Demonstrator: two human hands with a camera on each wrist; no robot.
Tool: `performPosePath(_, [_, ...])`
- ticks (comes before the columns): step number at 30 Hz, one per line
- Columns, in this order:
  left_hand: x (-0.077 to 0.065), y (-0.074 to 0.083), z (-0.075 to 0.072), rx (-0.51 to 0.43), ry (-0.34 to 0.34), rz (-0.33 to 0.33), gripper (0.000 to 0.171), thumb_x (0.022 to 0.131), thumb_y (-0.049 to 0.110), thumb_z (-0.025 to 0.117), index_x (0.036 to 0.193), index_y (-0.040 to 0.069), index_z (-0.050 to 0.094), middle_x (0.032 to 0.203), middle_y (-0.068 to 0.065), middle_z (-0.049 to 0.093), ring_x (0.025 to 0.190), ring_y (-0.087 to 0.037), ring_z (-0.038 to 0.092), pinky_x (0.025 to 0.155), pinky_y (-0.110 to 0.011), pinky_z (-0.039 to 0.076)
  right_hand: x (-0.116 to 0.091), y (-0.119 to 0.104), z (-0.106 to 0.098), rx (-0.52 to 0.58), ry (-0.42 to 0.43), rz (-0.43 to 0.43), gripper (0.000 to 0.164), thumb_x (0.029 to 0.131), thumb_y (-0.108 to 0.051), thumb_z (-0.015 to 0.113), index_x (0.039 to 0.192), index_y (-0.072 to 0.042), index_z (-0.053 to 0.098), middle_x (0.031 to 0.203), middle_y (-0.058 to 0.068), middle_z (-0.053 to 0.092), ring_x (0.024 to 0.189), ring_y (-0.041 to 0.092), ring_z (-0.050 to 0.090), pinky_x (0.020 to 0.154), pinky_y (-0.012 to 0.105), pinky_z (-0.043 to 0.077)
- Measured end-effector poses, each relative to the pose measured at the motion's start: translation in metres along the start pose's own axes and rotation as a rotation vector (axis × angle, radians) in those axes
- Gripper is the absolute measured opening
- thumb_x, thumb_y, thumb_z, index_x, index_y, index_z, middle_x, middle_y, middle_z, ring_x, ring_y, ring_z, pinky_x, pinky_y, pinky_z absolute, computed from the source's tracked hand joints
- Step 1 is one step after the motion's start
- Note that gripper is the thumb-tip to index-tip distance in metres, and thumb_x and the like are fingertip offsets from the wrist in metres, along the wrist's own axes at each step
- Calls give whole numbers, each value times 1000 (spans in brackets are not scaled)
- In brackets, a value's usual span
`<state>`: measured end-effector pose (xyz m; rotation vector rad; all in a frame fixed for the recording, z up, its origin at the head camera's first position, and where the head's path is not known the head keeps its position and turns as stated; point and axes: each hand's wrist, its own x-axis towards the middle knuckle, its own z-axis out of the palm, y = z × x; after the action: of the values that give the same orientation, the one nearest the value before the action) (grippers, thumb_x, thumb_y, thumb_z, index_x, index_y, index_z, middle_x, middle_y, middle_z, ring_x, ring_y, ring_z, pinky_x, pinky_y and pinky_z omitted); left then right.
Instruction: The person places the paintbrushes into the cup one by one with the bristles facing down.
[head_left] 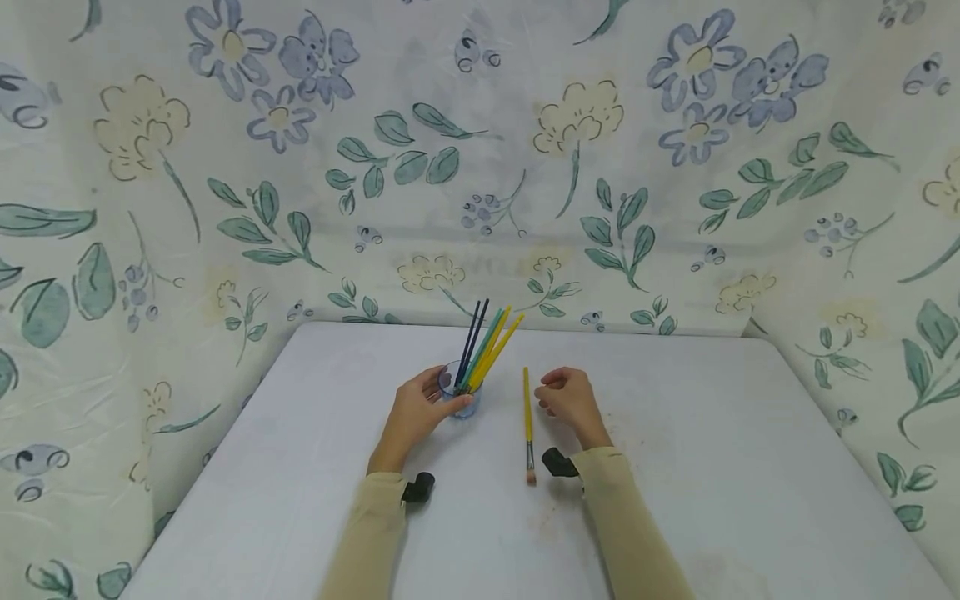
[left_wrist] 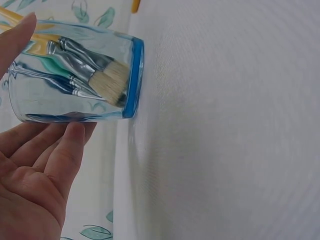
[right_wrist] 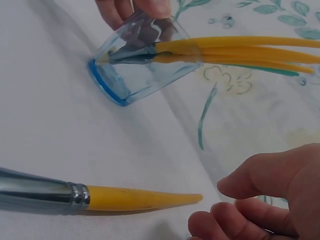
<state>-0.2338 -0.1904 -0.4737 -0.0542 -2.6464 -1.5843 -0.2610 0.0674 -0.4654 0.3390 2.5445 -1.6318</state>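
My left hand [head_left: 416, 412] grips a clear blue-tinted glass [left_wrist: 135, 77] around its side, thumb on one side and fingers on the other. Several paintbrushes [head_left: 492, 356] with yellow, green and dark blue handles lean in it, bristles down. To the right, a single yellow paintbrush [head_left: 528, 417] lies on the white table, its bristles toward me. Beside its handle is my right hand [head_left: 572, 402], fingers loosely curled and holding nothing. In the right wrist view, its fingertips [right_wrist: 227, 187] are close to the tapered handle end.
The white tabletop [head_left: 750, 467] has faint smudges around the right forearm. Floral-printed cloth [head_left: 510, 242] hangs behind the table and along both sides. A black wrist camera [head_left: 418, 487] is worn on the left wrist, and another black camera [head_left: 560, 462] on the right.
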Motion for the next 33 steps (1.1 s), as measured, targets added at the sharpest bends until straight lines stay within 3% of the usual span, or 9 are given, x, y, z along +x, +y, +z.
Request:
performPosePath(22, [2, 0, 0, 0, -8, 10, 90, 82, 44, 87, 151, 1, 49, 149, -23, 58, 140, -36, 58, 117, -42, 50, -3, 7, 9, -162, -38, -46, 28, 88, -11, 75, 113, -2, 69, 96, 11, 72, 75, 17, 65, 63, 22, 54])
performPosePath(33, [0, 0, 0, -3, -7, 12, 91, 81, 45, 88, 150, 0, 49, 148, -23, 59, 139, -36, 59, 116, -42, 50, -11, 5, 17, -246, -41, -93, 31, 84, -11, 80, 111, 0, 69, 94, 10, 69, 81, 20, 62, 67, 26, 55])
